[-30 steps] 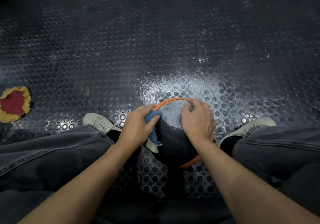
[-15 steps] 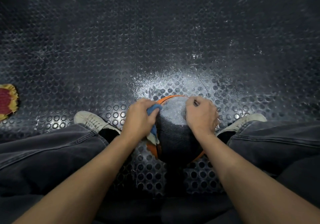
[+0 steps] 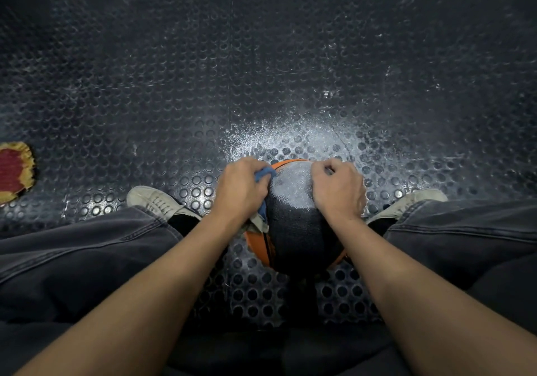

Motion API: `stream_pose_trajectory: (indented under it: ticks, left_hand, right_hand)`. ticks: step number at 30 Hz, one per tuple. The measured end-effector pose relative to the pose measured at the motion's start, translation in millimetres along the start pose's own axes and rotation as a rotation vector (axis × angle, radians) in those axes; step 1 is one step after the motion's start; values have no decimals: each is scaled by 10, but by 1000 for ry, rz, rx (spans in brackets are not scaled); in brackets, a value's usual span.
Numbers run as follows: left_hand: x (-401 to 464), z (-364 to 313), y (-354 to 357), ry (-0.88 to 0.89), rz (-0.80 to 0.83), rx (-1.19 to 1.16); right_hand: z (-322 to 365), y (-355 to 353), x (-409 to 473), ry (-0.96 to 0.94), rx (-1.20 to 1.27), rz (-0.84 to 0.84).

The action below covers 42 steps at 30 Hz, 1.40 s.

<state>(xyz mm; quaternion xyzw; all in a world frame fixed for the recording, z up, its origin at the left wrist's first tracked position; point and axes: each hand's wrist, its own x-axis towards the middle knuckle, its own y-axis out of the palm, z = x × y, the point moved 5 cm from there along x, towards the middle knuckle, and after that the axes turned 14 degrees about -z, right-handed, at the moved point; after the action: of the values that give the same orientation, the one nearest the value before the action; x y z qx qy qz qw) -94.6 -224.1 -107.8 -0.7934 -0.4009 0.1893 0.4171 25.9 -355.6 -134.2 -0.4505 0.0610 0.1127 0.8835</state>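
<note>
A black and orange ball [image 3: 296,224] rests on the studded floor between my feet, its top wet or foamy. My left hand [image 3: 239,189] grips a blue cloth [image 3: 263,176] and presses it against the ball's left side. My right hand [image 3: 338,189] lies on the ball's upper right with its fingers curled over the surface. A pale end of the cloth hangs below my left hand.
Black studded rubber floor [image 3: 261,70] all around, with a wet white patch [image 3: 290,140] just beyond the ball. A red and yellow rag [image 3: 14,170] lies at the far left edge. My two pale shoes [image 3: 154,201] flank the ball; my dark trouser legs fill both sides.
The ball has turned, so more orange shows at its lower left. My left hand and cloth have shifted slightly up along the ball's left side. The right hand stays on top.
</note>
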Motion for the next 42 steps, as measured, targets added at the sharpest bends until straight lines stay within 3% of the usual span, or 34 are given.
stream_pose_trajectory:
  ticks: [6, 12, 19, 25, 29, 32, 36, 38, 42]
  left_hand:
    - [-460, -26, -178, 228, 43, -26]
    - [11, -28, 32, 23, 25, 16]
    - [-485, 65, -202, 147, 23, -17]
    - [83, 2, 50, 23, 44, 38]
    - [-372, -11, -159, 128, -14, -28]
    - [-525, -30, -173, 204, 33, -17]
    - [-178, 74, -96, 73, -44, 33]
    - [-329, 7, -141, 132, -60, -3]
    - [-594, -77, -168, 250, 38, -17]
  right_hand:
    - [-27, -9, 64, -54, -8, 38]
    - [30, -4, 16, -104, -26, 46]
    - [42, 41, 71, -107, -18, 76]
    - [31, 14, 48, -64, -17, 37]
    - [23, 8, 83, 0, -27, 20]
    - [47, 19, 80, -53, -24, 55]
    - [83, 56, -30, -49, -37, 28]
    - [85, 53, -42, -19, -45, 16]
    - [50, 50, 14, -17, -21, 47]
